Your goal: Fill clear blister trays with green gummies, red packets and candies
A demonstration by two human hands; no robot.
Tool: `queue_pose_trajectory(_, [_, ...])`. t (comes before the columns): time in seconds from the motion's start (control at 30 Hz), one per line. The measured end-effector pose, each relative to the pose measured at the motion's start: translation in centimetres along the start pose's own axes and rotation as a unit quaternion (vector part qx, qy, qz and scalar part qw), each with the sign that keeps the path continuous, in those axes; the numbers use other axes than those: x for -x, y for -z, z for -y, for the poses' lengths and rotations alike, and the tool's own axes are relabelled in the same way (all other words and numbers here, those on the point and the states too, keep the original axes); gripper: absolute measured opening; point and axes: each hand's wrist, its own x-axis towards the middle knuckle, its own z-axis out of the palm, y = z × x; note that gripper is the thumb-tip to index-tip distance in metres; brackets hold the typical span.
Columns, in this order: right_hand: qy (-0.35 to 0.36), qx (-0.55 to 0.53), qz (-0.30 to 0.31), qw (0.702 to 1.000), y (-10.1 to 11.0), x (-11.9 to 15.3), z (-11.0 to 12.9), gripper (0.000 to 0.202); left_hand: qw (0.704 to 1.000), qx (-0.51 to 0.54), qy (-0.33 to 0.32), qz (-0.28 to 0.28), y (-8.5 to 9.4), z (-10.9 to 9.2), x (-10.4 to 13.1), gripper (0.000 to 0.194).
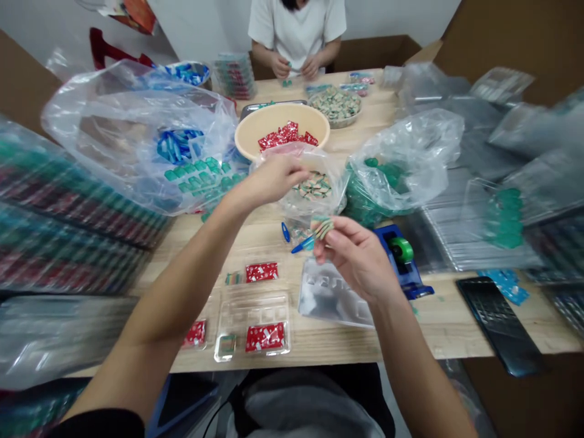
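Note:
My right hand [349, 252] pinches a small stack of thin green-and-cream pieces [323, 227] between thumb and fingers. My left hand [276, 177] hangs over a clear plastic bag of similar small pieces [314, 187]; its fingers are curled together, and whatever they hold is hidden. Below the hands lie clear blister trays [255, 304], with red printed packets [264, 337] in their compartments. One tray also holds a small green-edged stack [227, 345]. Partly behind my right hand, another clear tray [314, 298] lies on the table.
A cream bowl [244, 137] holds red packets. Bags of green pieces [378, 182] and blue packets [177, 146] flank it. A blue tape dispenser [410, 283], a blue pen [302, 244] and a phone [499, 322] lie nearby. Stacked trays [68, 225] line the left; a person [298, 36] sits opposite.

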Motion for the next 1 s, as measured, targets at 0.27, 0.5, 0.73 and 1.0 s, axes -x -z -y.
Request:
queue_pose_trajectory(0.27, [0.020,-0.045,-0.196,0.979,5.5,2.0,1.1,0.030,0.968,-0.164,0.098,0.161,-5.1,2.1,-6.5,0.026])
queue_pose_trajectory(0.5, [-0.024,-0.068,-0.212,0.975,5.8,3.3,-0.3,0.032,0.972,-0.182,0.120,0.086,-6.4,3.4,-6.5,0.036])
queue_pose_trajectory(0.73, [-0.041,-0.083,-0.212,0.973,5.3,4.5,-1.4,0.032,0.988,-0.101,0.121,0.005,-5.2,1.4,-5.7,0.030])
queue_pose_trajectory(1.0, [-0.023,-0.090,-0.148,0.985,1.7,4.0,-0.7,0.032,0.963,0.261,0.016,-0.063,-1.4,-3.2,6.1,0.019])
